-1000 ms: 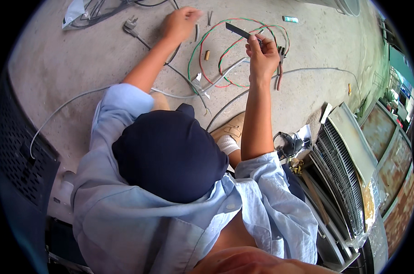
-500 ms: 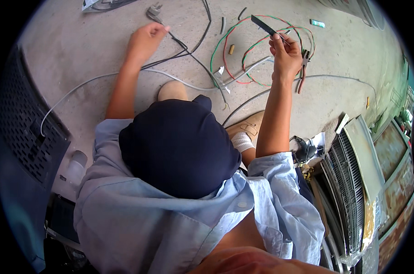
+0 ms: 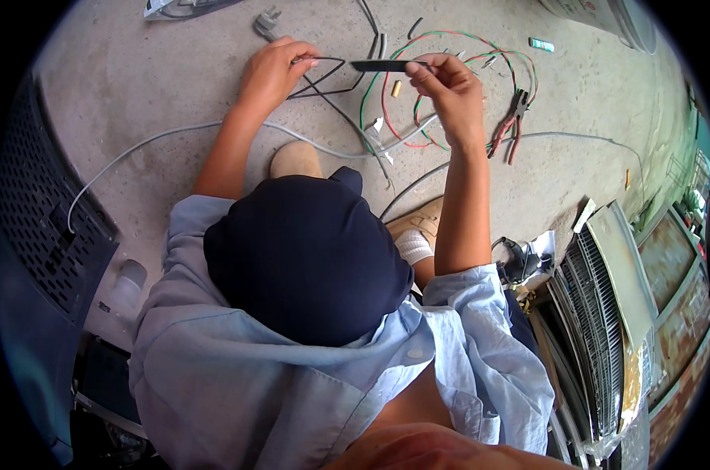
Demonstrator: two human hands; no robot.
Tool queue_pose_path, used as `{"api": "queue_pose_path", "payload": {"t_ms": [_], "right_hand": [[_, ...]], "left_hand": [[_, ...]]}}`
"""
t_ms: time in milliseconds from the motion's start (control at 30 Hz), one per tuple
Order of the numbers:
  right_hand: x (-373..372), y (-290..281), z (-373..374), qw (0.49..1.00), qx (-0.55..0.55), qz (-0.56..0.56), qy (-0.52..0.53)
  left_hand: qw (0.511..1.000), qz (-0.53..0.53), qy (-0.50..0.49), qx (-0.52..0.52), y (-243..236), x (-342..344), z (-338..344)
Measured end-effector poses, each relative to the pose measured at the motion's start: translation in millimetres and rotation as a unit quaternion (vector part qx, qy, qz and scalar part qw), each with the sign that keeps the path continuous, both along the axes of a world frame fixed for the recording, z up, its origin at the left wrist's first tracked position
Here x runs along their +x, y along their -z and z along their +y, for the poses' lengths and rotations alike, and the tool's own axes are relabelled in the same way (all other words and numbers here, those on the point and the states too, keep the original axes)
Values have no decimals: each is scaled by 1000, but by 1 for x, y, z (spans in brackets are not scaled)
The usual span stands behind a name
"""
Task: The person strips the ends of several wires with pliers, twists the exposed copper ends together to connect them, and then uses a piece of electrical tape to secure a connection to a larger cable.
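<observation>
Left hand [image 3: 270, 74]: thumb and fingers pinched together on the dark cable [image 3: 324, 59], which bends in a narrow loop out to the right!
Right hand [image 3: 455, 94]: clamped on the black blade [image 3: 378, 66], pointing left, almost level.
Blade tip: right beside the cable's bend; touching or not, I can't tell.
Under the blade: grey floor, and a small brass-coloured cylinder [image 3: 396, 88] lying inside the red and green wires [image 3: 385, 98].
Right of those coils: pliers [image 3: 518, 117], red-handled, lying untouched.
Beyond the left hand: a grey plug [image 3: 264, 25].
Far left: a dark perforated panel [image 3: 26, 172], grey cable [image 3: 140, 143] meeting it.
</observation>
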State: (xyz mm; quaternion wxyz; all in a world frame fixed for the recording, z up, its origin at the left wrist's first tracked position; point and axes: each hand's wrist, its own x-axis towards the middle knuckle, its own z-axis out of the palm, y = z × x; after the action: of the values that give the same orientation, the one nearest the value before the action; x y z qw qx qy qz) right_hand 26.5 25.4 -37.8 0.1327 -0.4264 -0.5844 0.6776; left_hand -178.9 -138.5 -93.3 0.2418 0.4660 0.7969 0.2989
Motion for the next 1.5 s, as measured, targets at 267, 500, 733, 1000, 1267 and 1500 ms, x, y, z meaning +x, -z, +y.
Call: {"api": "queue_pose_path", "payload": {"t_ms": [267,500,733,1000,1267,1500], "right_hand": [[-36,-32,-34,992,121,-30,16],[-42,-34,-39,987,152,-41,43],[-45,-41,-41,969,233,-76,28],[-46,-42,-41,957,284,-50,10],[-43,-35,-42,958,276,-63,51],[-39,-23,-40,969,236,17,66]], "left_hand": [[999,-31,-15,28,-61,8,20],[991,-76,-42,101,-78,14,25],[990,-69,-37,116,-80,20,27],[987,-68,-23,142,-80,22,29],[985,-85,-17,146,-81,23,29],[987,-69,-14,147,-85,24,30]]}}
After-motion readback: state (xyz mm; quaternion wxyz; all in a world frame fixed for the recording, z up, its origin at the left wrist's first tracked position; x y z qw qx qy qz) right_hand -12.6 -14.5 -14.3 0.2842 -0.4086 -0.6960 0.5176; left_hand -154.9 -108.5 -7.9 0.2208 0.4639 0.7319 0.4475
